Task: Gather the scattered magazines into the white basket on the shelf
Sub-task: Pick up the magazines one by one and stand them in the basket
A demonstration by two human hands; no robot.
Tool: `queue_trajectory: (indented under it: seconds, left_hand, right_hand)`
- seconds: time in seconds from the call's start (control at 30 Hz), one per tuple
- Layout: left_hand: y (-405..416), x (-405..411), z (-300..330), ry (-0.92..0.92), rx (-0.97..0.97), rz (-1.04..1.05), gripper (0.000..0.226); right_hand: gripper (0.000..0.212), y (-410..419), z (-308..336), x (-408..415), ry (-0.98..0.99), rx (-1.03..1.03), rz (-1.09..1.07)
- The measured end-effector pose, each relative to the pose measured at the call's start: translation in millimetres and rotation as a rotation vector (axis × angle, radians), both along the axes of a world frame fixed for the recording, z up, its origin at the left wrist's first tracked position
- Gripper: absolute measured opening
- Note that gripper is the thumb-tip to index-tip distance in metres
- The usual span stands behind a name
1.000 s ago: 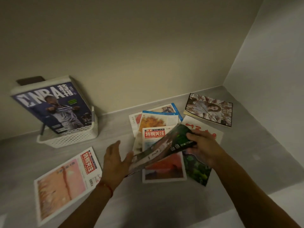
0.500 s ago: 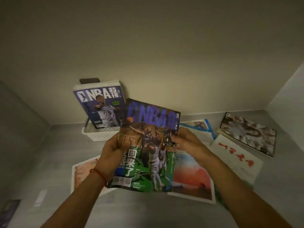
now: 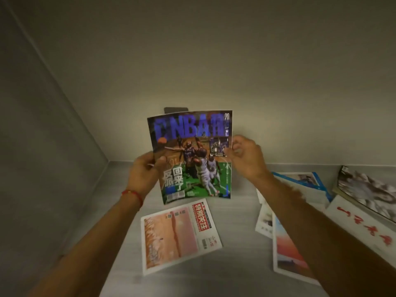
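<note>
NBA magazine [image 3: 192, 156] held upright, cover facing the camera, between both hands. Left hand [image 3: 144, 174] closed on its left edge, thumb over the cover, fingers behind; red string bracelet [image 3: 133, 194] at that wrist. Right hand [image 3: 246, 160] at the right edge, thumb pressed on the cover, other fingers loosely curled beside it. Below the grip, flat on the grey shelf [image 3: 233, 213]: pink-cover magazine [image 3: 180, 236]. To the right of the right forearm: overlapping magazines [image 3: 300, 189], partly hidden. White basket not visible.
</note>
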State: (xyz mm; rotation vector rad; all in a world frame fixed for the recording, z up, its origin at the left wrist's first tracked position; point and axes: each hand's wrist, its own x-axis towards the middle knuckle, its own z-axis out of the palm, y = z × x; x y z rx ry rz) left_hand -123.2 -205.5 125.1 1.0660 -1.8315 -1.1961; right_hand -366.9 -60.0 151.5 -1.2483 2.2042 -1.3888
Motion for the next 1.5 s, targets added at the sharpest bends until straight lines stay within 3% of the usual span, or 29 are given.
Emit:
queue_trajectory:
  seconds: [0.07, 0.23, 0.43, 0.6, 0.7, 0.97, 1.1, 1.17, 1.23, 1.37, 1.43, 1.5]
  left_hand:
    - [-29, -1, 10, -0.07, -0.073, 0.034, 0.032]
    - [-87, -15, -1, -0.108, 0.004, 0.095, 0.023]
    - [-111, -31, -31, -0.029, 0.202, 0.13, 0.015]
    - [-120, -39, -46, -0.051, 0.246, 0.084, 0.011]
    - [-127, -51, -57, 0.058, 0.402, 0.119, 0.021]
    - [-137, -69, -89, -0.116, 0.373, 0.221, 0.027]
    - [-138, -79, -98, 0.011, 0.475, 0.161, 0.044]
    - [-135, -82, -101, 0.05, 0.504, 0.18, 0.054]
    - [-126, -81, -97, -0.046, 0.441, 0.19, 0.059]
    - [-63, -78, -83, -0.237, 0.143, 0.273, 0.043]
    - [-8, -86, -85, -0.239, 0.032, 0.194, 0.038]
    - [50, -102, -93, -0.245, 0.057, -0.001, 0.041]
  right_hand:
    - [0.011, -22, 11, 0, 0.075, -0.004, -0.079]
    - [0.014, -65, 16, -1, 0.156, 0.046, -0.173]
    - [0.011, -89, -12, -6, 0.114, 0.093, -0.211]
    - [0.013, -101, -42, -10, 0.066, 0.139, -0.244]
    - [0.013, -110, -58, -14, 0.026, 0.152, -0.301]
    - [0.017, -132, -94, -22, -0.022, 0.189, -0.338]
    - [0.013, -131, -94, -23, -0.099, 0.202, -0.267]
    - [0.025, -123, -94, -22, -0.155, 0.194, -0.212]
    - [0.038, -108, -98, -21, -0.2, 0.205, -0.14]
    - [0.035, -45, -118, -24, -0.185, 0.233, -0.085]
    - [0.034, 2, -132, -32, -0.167, 0.251, -0.136]
    - [0.033, 54, -145, -48, -0.124, 0.277, -0.191]
